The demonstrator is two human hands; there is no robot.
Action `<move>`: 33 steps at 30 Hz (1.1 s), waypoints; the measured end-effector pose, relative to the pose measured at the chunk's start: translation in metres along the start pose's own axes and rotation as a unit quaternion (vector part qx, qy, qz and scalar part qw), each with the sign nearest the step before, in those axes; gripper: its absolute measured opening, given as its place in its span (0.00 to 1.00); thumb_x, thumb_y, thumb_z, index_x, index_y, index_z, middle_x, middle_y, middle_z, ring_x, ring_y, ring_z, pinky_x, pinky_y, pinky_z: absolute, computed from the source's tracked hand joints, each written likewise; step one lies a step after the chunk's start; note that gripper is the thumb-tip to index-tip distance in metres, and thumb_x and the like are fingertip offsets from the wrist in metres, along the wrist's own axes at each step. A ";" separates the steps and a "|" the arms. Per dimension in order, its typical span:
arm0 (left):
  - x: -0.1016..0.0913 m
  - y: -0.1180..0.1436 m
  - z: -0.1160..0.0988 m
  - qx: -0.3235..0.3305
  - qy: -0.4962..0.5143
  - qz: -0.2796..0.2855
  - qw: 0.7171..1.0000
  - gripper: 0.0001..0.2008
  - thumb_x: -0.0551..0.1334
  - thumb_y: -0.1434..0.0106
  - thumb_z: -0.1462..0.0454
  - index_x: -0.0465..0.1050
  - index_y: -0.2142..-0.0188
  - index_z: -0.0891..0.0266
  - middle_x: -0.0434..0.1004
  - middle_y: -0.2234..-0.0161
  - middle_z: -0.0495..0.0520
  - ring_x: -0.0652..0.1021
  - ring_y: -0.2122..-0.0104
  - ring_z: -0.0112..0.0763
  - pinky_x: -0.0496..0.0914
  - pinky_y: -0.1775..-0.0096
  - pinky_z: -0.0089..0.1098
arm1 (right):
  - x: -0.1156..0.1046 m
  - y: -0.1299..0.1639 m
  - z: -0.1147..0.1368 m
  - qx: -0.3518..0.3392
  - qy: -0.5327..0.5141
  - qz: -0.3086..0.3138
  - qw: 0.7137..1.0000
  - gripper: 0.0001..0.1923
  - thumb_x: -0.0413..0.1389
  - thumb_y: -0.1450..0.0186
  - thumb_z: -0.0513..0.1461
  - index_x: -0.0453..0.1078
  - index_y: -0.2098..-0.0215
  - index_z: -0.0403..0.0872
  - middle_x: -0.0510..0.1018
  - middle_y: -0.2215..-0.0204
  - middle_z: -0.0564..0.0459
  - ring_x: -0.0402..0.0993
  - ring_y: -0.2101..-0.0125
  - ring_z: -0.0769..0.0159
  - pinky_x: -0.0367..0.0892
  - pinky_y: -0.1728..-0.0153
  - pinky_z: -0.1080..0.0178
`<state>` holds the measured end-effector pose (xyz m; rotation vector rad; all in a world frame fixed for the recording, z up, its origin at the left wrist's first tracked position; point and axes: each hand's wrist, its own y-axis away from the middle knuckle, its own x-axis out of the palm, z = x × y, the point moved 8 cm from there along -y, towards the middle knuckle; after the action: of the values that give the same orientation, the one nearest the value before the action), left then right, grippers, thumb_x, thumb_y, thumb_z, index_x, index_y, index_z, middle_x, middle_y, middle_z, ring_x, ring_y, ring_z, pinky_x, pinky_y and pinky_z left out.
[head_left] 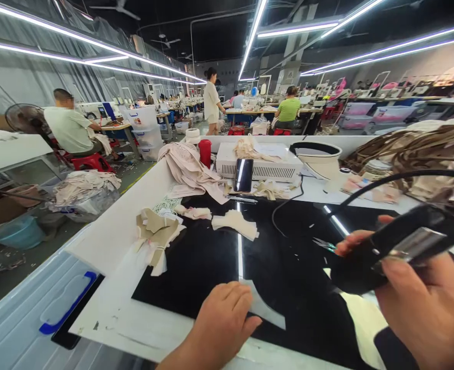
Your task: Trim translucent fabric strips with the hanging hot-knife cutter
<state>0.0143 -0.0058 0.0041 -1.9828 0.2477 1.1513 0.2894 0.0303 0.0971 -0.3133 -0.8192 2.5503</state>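
My left hand (227, 313) lies flat over a black mat (207, 257), its thumb apart from the fingers. Its fingers rest at the edge of a small pale grey curved fabric piece (267, 308). Raised at the right, my right hand (423, 293) is closed around a black corded hand tool (400, 246), blurred and of unclear kind. Thread snips (324, 244) show beyond its fingertips; whether they are touched, I cannot tell. Below the tool is a cream fabric piece (361, 324), partly hidden.
Fabric scraps (234, 223) and beige pieces (155, 228) lie on the mat's far side. Behind stand a phone (244, 174), a vented white box (258, 162) and a red container (204, 153). A black cable (275, 218) crosses the mat. Several people sit or stand farther off.
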 end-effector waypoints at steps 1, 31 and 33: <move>0.000 0.000 0.000 0.001 0.002 0.004 1.000 0.10 0.60 0.24 0.59 0.73 0.50 0.63 0.84 0.50 0.56 0.84 0.51 0.42 0.81 0.51 0.43 | 0.006 0.000 -0.002 0.031 -0.047 -0.001 0.998 0.22 0.65 0.33 0.53 0.75 0.42 0.61 0.82 0.63 0.42 0.83 0.70 0.51 0.78 0.66 0.43; 0.000 -0.001 -0.006 0.012 -0.018 0.001 1.000 0.17 0.52 0.20 0.57 0.74 0.50 0.66 0.84 0.51 0.57 0.84 0.52 0.42 0.80 0.52 0.41 | 0.127 0.042 0.013 0.016 -0.236 -0.006 0.972 0.28 0.65 0.32 0.43 0.60 0.39 0.59 0.75 0.67 0.59 0.74 0.75 0.68 0.74 0.72 0.61; 0.000 -0.001 -0.006 0.014 -0.017 0.005 1.000 0.17 0.52 0.20 0.57 0.74 0.50 0.66 0.84 0.51 0.57 0.84 0.52 0.42 0.80 0.52 0.42 | 0.128 0.042 0.013 0.018 -0.227 -0.005 0.974 0.28 0.65 0.32 0.44 0.60 0.39 0.59 0.75 0.67 0.59 0.74 0.75 0.68 0.74 0.73 0.61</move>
<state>0.0189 -0.0097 0.0065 -1.9383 0.2548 1.1795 0.1587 0.0541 0.0722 0.2991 -0.9235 2.6600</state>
